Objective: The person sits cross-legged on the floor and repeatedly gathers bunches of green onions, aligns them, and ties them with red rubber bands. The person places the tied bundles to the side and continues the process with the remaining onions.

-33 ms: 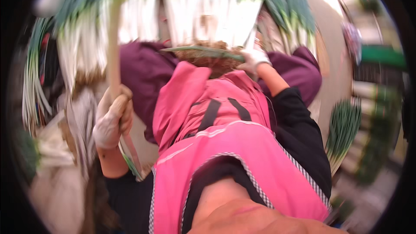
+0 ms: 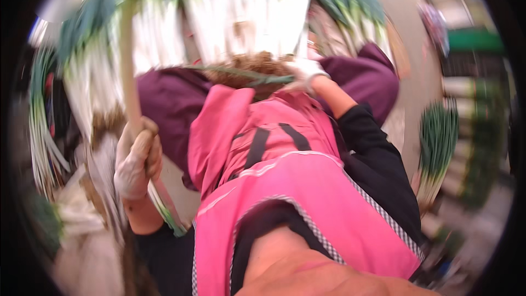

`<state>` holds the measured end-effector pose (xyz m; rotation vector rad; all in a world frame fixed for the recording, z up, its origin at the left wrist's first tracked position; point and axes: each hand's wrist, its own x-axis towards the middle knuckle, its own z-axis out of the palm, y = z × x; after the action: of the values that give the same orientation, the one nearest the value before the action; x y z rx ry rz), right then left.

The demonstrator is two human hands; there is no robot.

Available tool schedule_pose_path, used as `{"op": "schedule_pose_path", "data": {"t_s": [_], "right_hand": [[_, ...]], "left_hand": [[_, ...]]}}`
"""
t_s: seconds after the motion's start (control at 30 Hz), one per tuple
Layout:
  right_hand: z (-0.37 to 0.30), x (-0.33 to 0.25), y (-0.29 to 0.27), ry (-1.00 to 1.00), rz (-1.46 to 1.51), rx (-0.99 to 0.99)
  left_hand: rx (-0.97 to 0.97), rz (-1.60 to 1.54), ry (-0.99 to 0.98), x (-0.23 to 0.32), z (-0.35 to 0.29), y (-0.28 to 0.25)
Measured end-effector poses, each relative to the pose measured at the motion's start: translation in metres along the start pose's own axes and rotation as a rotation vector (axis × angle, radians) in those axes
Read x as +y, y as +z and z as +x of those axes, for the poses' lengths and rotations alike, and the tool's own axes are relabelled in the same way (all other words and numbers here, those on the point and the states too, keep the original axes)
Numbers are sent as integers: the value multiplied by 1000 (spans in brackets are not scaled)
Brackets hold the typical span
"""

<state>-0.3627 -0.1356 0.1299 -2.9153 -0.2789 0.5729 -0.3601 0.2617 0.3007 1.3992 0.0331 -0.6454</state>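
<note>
My gloved left hand [image 2: 137, 156] is closed around a leek [image 2: 127, 66], whose long pale stalk stands up from the fist; its upper part is blurred. Below the fist, a thin white and green length [image 2: 164, 203] hangs beside my forearm. In front of my knees lies a thick bunch of leeks [image 2: 246, 19], white stalks towards me and brown roots [image 2: 249, 71] nearest. Across those roots runs a narrow green strip [image 2: 241, 72]. At its right end my gloved right hand [image 2: 303, 72] appears closed on it, though motion blurs the fingers.
More leeks [image 2: 90, 77] lie at the left, and another group [image 2: 356, 13] at the far right. A green bundle [image 2: 436, 137] rests on the right beside my arm. Crumpled pale cloth or sacking [image 2: 90, 241] is at the lower left. A green-edged crate [image 2: 474, 40] stands farther right.
The view has shifted slightly, so the leeks and my lap sit a little farther left. Both hands keep the same hold.
</note>
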Motion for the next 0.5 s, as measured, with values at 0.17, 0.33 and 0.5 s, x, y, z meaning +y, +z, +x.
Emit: {"op": "schedule_pose_path", "data": {"t_s": [0.17, 0.33, 0.5], "right_hand": [[-63, -86, -50, -159, 1518, 410], [-152, -75, -69, -46, 2077, 1044], [-315, 19, 4, 241, 1904, 1983]], "left_hand": [[-448, 384, -94, 26, 55, 101], [-998, 811, -265, 21, 95, 230], [-1009, 1511, 624, 20, 133, 264]]}}
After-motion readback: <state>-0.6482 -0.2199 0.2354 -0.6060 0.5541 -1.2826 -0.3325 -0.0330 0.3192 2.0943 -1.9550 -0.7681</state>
